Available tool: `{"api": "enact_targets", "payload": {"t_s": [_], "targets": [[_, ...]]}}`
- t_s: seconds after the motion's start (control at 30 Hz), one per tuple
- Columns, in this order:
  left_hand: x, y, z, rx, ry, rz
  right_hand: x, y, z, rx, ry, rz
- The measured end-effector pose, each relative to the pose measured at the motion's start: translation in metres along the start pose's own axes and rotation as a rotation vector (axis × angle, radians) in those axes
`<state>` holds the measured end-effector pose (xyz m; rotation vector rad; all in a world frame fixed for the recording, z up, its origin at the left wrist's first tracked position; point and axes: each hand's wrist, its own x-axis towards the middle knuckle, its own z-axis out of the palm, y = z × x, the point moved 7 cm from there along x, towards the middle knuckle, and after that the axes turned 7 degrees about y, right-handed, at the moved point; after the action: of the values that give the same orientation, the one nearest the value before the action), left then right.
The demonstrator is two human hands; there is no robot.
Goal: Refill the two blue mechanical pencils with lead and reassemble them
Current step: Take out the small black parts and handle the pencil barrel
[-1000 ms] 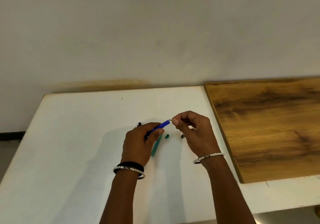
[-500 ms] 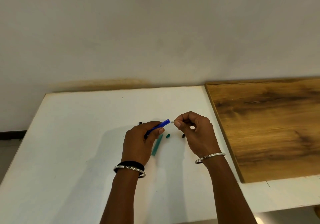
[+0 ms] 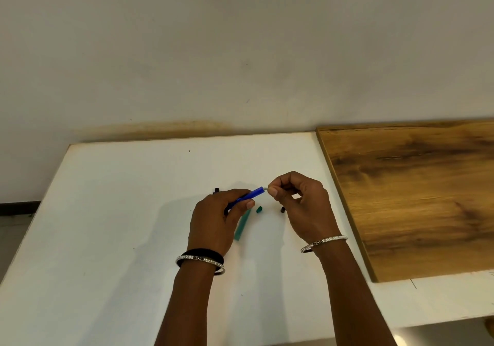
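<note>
My left hand (image 3: 216,220) grips a blue mechanical pencil (image 3: 250,196) that points up and to the right above the white table (image 3: 112,225). My right hand (image 3: 299,204) pinches a small light-coloured piece (image 3: 266,189) right at the pencil's open end. A teal lead case (image 3: 242,225) lies on the table under my hands, with its small teal cap (image 3: 259,209) beside it. A tiny black part (image 3: 282,210) lies by my right palm. Another dark piece (image 3: 216,190) peeks out behind my left hand; most of it is hidden.
A brown wooden board (image 3: 417,193) lies on the table's right side, its left edge close to my right hand. A pale wall (image 3: 240,51) rises behind the table. The table's left edge runs diagonally toward the near left.
The small piece in my right hand has come back up against the pencil's end after a slight gap half a second ago. Both hands otherwise stay in place.
</note>
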<state>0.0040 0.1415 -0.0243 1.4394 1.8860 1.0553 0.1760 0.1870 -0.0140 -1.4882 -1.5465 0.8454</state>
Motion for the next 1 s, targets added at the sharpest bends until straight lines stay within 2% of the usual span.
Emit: {"api": "enact_targets", "payload": {"t_s": [0.23,0.43,0.8,0.9,1.0], "targets": [[-0.001,0.001,0.0,0.059,-0.016,0.022,0.0,-0.002,0.002,-0.058,-0.011,-0.064],[-0.001,0.005,0.003,0.093,-0.03,0.046,0.0,-0.002,-0.002,-0.081,-0.006,-0.047],[-0.001,0.004,0.007,0.027,-0.033,0.009,0.0,0.006,-0.006,0.104,-0.066,0.073],[-0.001,0.004,0.007,-0.001,-0.012,-0.012,0.001,0.012,-0.015,0.096,0.014,0.1],[-0.001,0.002,0.006,-0.006,0.002,-0.025,0.002,0.021,-0.027,-0.08,0.135,0.115]]}}
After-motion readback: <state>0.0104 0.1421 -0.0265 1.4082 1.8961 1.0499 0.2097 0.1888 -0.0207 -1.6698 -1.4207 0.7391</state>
